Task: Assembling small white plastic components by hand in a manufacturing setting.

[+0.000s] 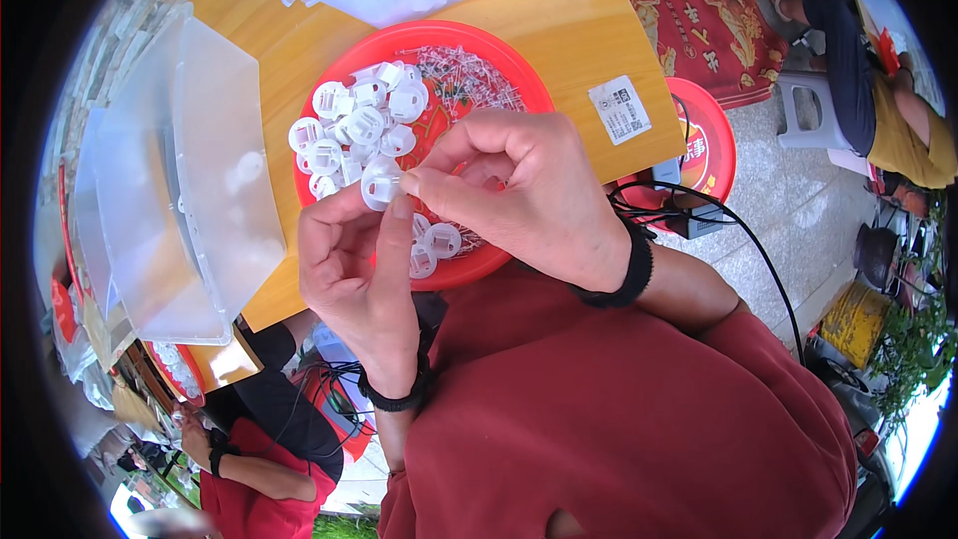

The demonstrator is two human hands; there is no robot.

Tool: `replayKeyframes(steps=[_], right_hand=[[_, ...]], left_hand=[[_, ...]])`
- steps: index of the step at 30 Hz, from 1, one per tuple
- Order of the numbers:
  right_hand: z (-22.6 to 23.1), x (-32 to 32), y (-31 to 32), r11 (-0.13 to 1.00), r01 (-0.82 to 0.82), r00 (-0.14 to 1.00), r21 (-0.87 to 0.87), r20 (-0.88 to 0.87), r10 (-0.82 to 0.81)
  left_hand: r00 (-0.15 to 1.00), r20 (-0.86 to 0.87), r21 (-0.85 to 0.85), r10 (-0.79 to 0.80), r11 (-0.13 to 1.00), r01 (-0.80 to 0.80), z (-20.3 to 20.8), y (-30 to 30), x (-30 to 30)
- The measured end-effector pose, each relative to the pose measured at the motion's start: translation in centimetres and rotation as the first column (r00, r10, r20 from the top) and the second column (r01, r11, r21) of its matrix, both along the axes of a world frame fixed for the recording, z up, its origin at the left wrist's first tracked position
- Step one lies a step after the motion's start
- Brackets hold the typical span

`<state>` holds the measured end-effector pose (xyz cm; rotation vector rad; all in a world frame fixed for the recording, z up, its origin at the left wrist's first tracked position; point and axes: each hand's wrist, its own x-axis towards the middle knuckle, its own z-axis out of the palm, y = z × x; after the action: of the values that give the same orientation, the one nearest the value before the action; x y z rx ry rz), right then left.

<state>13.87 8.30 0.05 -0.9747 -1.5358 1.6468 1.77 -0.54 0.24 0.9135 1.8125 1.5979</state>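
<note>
The left hand (364,274) grips a white round plastic piece (380,186) between its fingers, above the red tray (439,33) on the wooden tabletop (589,30). The right hand's (534,190) thumb and bent fingers come in at the piece's right edge; whether they pinch anything there I cannot tell. In the tray, similar white pieces (364,125) heap at the left, with small clear pins (469,75) at the far right. A translucent bin (225,180) stands to the left.
</note>
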Motion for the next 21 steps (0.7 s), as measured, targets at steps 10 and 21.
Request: replayKeyframes(steps=[10,21], right_hand=[[-0.4,-0.2,-0.5,0.940,0.018,0.999,0.340,0.030,-0.030],[-0.9,-0.5,-0.5,0.978,0.068,0.997,0.197,-0.049,-0.060]], left_hand=[[0.971,-0.230,0.007,0.061,0.998,-0.062,-0.2,0.2,0.5],[1.000,0.017,-0.019,0.022,1.000,-0.022,-0.1,-0.1,0.0]])
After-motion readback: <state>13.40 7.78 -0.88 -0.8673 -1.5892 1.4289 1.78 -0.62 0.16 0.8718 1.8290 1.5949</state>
